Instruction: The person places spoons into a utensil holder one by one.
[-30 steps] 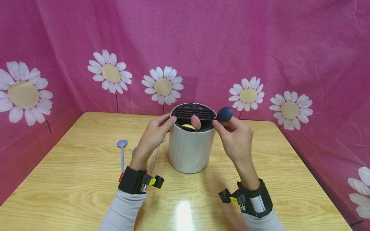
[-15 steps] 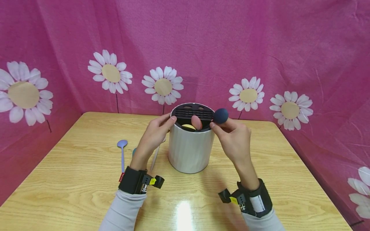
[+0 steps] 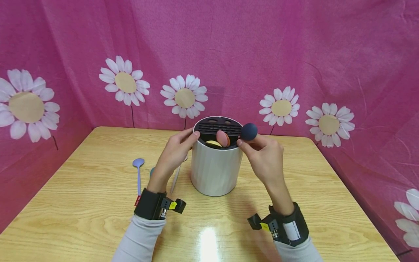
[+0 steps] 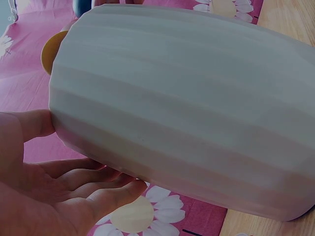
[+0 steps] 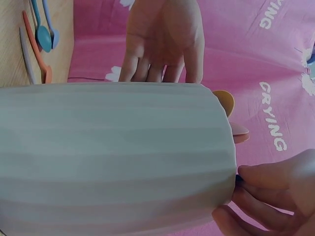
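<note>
We see a pink flowered backdrop (image 3: 235,54) behind a wooden table (image 3: 98,203), where a white ribbed container (image 3: 216,173) stands upright, a black slotted insert (image 3: 220,127) in its mouth. The person's left hand (image 3: 173,153) is relaxed, thumb at the rim and nearly straight fingers touching the outer wall; the right hand (image 3: 266,156) pinches a dark blue utensil (image 3: 248,131) beside the rim's right edge, its rounded head uppermost. We find a purple spoon (image 3: 138,174) lying at left, and 2 smaller shapes inside the container, a pink head (image 3: 222,137) and a yellow head (image 3: 214,143)
</note>
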Demonstrator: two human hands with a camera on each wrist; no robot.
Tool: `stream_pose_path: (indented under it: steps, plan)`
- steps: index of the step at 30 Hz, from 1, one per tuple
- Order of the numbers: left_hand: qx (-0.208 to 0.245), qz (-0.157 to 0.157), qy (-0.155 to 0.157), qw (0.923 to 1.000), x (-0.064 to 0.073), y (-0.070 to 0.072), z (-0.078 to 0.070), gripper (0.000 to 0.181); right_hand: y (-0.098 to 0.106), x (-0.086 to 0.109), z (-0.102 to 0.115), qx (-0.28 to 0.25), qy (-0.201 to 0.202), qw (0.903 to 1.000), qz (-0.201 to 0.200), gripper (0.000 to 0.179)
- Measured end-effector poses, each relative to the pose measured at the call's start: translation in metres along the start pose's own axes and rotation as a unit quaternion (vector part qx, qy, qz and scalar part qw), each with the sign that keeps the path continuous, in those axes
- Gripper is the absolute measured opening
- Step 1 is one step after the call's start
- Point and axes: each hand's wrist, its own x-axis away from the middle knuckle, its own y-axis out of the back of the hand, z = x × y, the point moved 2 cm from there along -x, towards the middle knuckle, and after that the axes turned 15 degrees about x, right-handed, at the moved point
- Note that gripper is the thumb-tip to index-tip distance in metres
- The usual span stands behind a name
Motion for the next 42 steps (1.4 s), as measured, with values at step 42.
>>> stream_pose_path:
  steps: [42]
  plan:
    - [-0.001, -0.001, 0.003, 1.0, 0.001, -0.0002, -0.0023, 0.048, -0.0005, -0.0004, 0.0001, 0.022, -0.015, 0.9995, 0.017, 0.011]
